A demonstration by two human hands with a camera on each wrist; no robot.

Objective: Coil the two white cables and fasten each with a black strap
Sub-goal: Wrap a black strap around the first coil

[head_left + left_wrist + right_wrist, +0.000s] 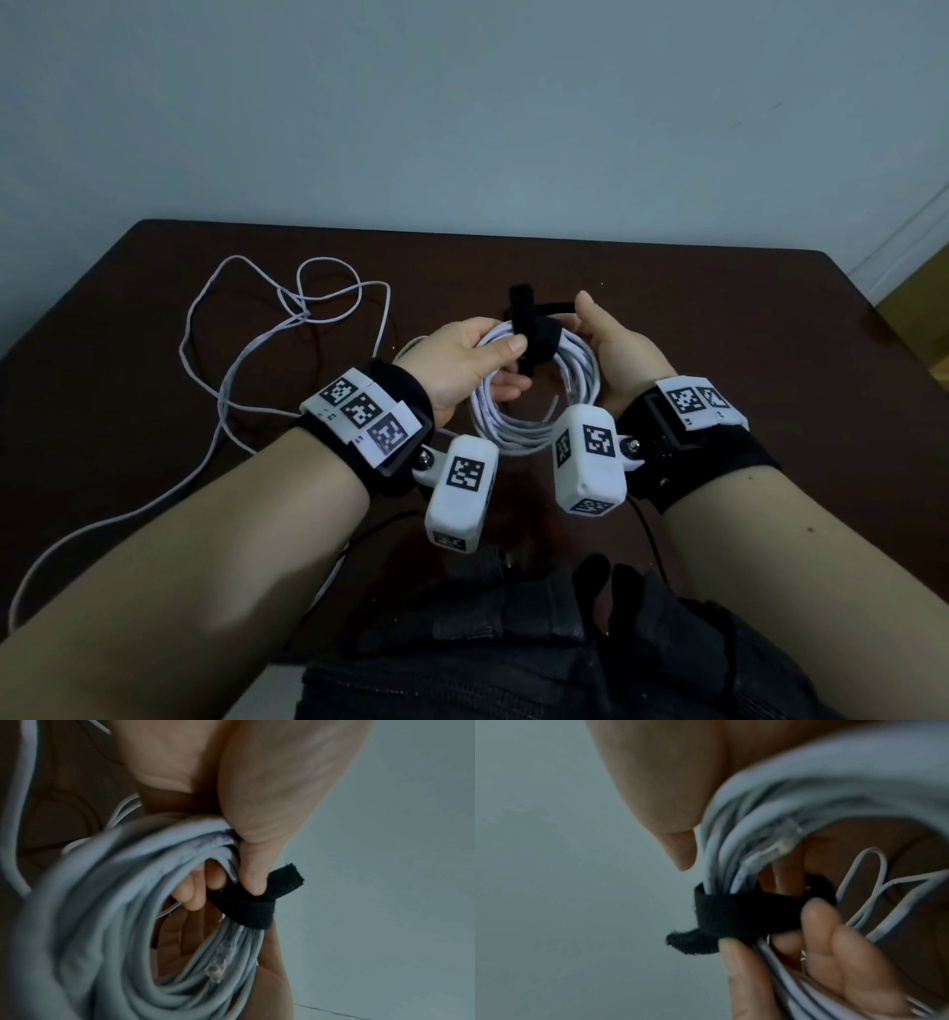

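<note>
Left hand (462,360) grips the coil (534,411) above the tabletop (719,318), thumb pinning the strap (529,334) wrapped around it; right hand (616,354) cups the coil's far side, fingers relaxed.

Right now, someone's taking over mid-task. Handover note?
Left hand: grips the coiled cable, thumb pinning the black strap.
Right hand: cradles the coil's other side, fingers hidden behind it.
Done: first cable coiled, strap wrapped round the bundle, its tail still sticking out.
Left: press the tail down; coil the loose cable lying on the table; strap it. No second strap in view.
</note>
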